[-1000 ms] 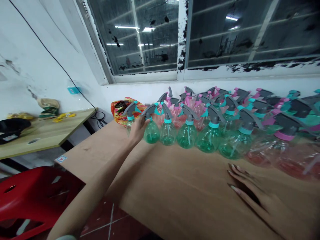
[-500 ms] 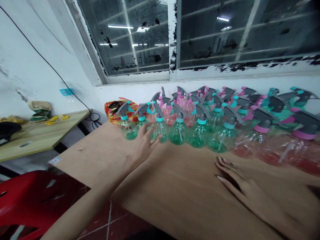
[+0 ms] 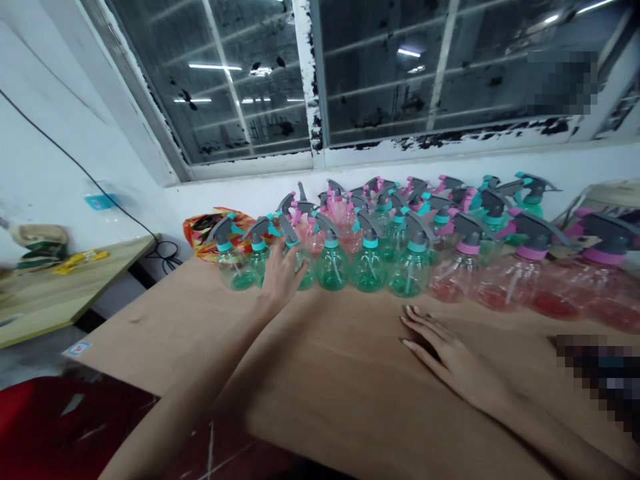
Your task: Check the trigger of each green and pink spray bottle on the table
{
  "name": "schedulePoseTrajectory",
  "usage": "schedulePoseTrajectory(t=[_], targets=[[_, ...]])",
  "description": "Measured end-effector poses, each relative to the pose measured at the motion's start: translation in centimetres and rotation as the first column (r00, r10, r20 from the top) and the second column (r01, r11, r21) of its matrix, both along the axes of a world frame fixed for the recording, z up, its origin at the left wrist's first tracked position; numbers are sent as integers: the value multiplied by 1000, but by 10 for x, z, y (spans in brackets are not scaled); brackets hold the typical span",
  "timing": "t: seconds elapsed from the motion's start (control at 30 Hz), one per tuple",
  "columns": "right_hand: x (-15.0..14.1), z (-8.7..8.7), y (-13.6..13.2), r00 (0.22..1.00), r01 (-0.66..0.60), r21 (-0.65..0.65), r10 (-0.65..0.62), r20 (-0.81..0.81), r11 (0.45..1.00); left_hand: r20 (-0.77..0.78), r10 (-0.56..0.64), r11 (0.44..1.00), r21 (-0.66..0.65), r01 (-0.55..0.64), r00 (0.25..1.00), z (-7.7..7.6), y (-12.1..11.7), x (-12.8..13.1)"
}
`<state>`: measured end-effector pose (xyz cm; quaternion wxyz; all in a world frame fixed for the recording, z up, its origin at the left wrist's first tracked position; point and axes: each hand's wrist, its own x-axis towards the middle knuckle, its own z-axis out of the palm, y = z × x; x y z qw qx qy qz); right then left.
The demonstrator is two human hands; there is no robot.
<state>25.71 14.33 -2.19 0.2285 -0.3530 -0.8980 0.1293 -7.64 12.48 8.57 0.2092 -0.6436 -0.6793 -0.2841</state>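
Clear green spray bottles with grey trigger heads and turquoise collars stand along the front of the tabletop group. My left hand [image 3: 281, 277] is at the third spray bottle [image 3: 289, 231] from the left, covering part of its body. Its thumb is apart from the fingers, which reach toward the collar; I cannot tell how firmly they touch. To its left stand two more green bottles, the outermost one [image 3: 236, 270] fully visible. My right hand [image 3: 445, 350] lies flat on the wooden table [image 3: 330, 373], fingers stretched out, holding nothing, in front of the bottle row.
Pink spray bottles [image 3: 457, 273] continue the row rightward, with several more bottles crowded behind. An orange patterned bag [image 3: 193, 237] sits at the left end. Further left are a second table [image 3: 110, 270] and a red stool [image 3: 40, 427]. A blurred dark object [image 3: 605, 373] lies at right.
My left hand let go of the second bottle, drew back, then came to the third one. The camera view has swung right. My right hand stays flat on the table.
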Motion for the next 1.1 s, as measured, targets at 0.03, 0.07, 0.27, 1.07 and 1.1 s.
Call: schedulePoseTrajectory(t=[0.03, 0.07, 0.27, 1.07, 1.1], targets=[[0, 1, 0, 1000, 6, -4, -6, 8, 1000, -10, -7, 1000, -4, 7, 1000, 1, -4, 1], [0, 2, -1, 1000, 11, -8, -11, 17, 1000, -20, -17, 1000, -10, 17, 1000, 2, -8, 2], [-2, 4, -1, 997, 20, 36, -23, 69, 999, -37, -36, 999, -8, 36, 999, 5, -38, 12], [3, 3, -7, 993, -18, 97, 6, 117, 995, 533, -594, 683, -63, 728, 603, -6, -83, 64], [3, 3, -7, 994, -16, 96, 5, 112, 995, 568, -594, 685, -12, 728, 569, -8, -81, 63]])
